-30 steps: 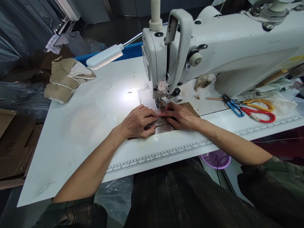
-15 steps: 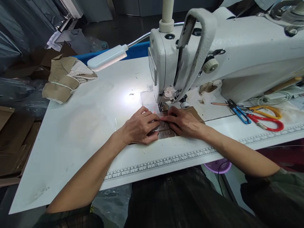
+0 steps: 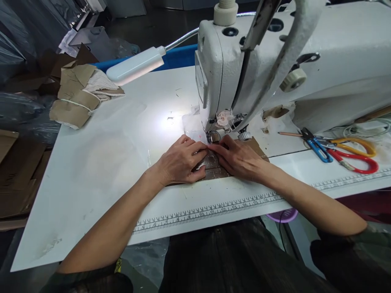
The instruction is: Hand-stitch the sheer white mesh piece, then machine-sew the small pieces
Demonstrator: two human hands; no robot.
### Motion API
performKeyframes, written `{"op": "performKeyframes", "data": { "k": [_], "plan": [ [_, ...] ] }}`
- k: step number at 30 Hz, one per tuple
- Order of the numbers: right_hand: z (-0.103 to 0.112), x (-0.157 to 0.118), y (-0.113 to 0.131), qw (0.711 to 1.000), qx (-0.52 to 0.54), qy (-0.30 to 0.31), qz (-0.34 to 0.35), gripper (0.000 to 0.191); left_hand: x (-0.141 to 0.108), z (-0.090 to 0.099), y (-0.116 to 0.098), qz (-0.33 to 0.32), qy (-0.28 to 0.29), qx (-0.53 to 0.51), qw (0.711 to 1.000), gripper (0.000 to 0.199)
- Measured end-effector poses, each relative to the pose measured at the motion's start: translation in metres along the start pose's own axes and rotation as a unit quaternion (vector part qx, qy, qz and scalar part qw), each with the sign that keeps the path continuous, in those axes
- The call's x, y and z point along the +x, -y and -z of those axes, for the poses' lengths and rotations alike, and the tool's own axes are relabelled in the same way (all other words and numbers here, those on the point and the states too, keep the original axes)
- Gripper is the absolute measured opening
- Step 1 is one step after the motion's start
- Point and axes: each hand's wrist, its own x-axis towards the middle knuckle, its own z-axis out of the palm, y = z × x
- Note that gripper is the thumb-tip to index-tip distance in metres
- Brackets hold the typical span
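Note:
A thin, shiny piece of material (image 3: 212,165) lies over brown card (image 3: 258,149) just in front of the presser foot of a white sewing machine (image 3: 215,73). My left hand (image 3: 185,160) rests on its left side, fingers bent and thumb apart from them. From the right, my right hand (image 3: 238,156) presses on the material, its index fingertip meeting my left fingertips close to the foot. What lies under the fingers is hidden. A pale fabric flower (image 3: 225,118) is on the machine just above the needle area.
Blue snips (image 3: 317,148), red-handled scissors (image 3: 354,162), yellow-handled scissors (image 3: 356,143) and a pencil (image 3: 288,134) lie at the right. A lamp (image 3: 136,67) hangs over the white table (image 3: 100,162). A tied bundle (image 3: 75,99) sits at the back left. A printed ruler runs along the front edge.
The view has shifted closer to the machine, which appears larger. Both hands stay at the presser foot with almost the same pose.

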Motion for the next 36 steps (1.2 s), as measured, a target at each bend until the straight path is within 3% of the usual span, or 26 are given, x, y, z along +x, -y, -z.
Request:
{"op": "performKeyframes", "data": {
  "k": [8, 18, 25, 30, 36],
  "plan": [
    [0.001, -0.003, -0.001, 0.999, 0.011, -0.031, 0.019, 0.038, 0.001, -0.001, 0.000, 0.019, 0.007, 0.012, 1.000, 0.033],
    [0.004, 0.003, 0.002, 1.000, 0.002, 0.008, -0.008, 0.040, 0.005, -0.001, 0.001, 0.041, 0.029, 0.042, 0.998, 0.039],
    [0.014, -0.003, -0.010, 0.988, 0.138, -0.027, -0.057, 0.037, 0.006, -0.002, 0.001, 0.060, 0.034, 0.054, 0.996, 0.047],
    [0.025, -0.002, -0.027, 0.960, 0.248, 0.000, -0.127, 0.028, 0.008, -0.003, 0.002, 0.076, 0.049, 0.075, 0.993, 0.054],
    [0.019, 0.004, -0.036, 0.960, 0.248, -0.047, -0.120, 0.036, 0.007, -0.005, 0.004, 0.071, 0.034, 0.075, 0.994, 0.052]
  ]
}}
